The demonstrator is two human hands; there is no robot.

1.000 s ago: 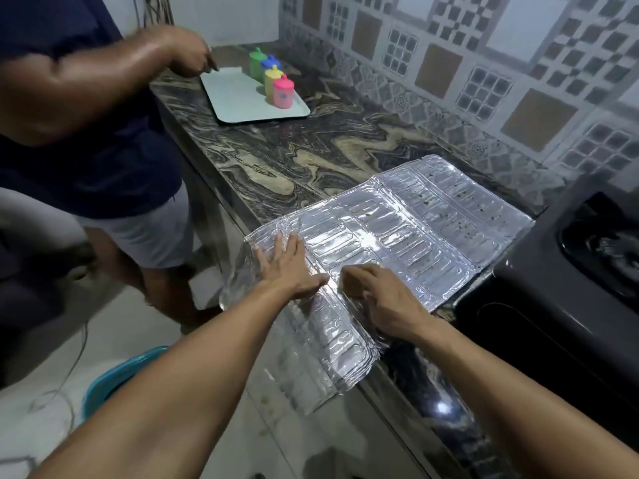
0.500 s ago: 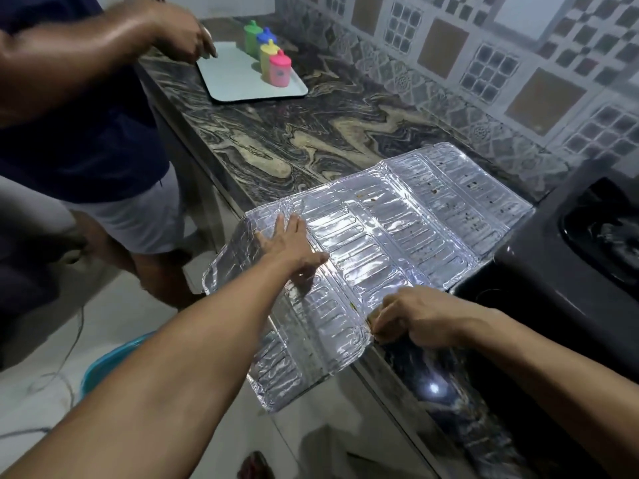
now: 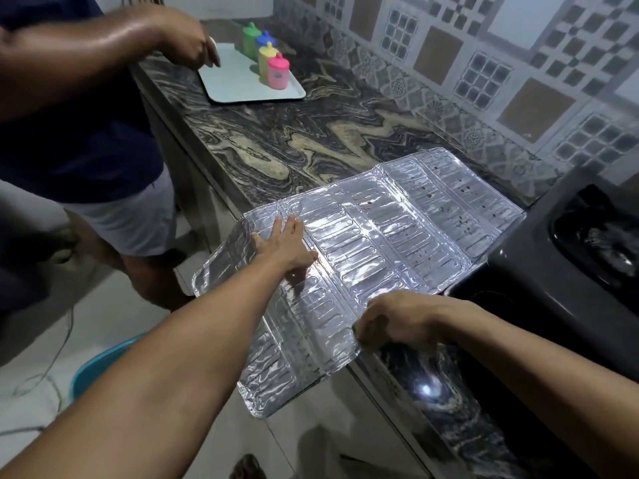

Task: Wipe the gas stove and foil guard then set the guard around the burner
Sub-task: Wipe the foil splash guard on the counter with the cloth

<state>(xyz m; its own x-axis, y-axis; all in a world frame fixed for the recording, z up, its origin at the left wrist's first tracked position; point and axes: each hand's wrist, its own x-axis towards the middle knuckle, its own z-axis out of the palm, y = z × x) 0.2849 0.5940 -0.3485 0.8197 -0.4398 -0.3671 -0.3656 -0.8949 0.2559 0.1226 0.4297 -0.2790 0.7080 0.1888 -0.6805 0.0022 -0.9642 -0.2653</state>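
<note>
fingers of the left hand (image 3: 281,248) lie flat on the foil guard (image 3: 373,257); the right hand (image 3: 390,318) pinches its near edge. the guard's long side runs left to right, touching the stove (image 3: 539,278) at its right end.

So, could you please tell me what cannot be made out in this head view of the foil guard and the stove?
- Gas stove: cut off by the right edge; its burner is dark and blurred.
- Right hand: fingers curl over the foil guard edge; fingertips hidden beneath.
- Foil guard underside: hidden, also under the left hand pressing flat.
- Pink container label: too small to read.
- No wiping cloth in view.
</note>
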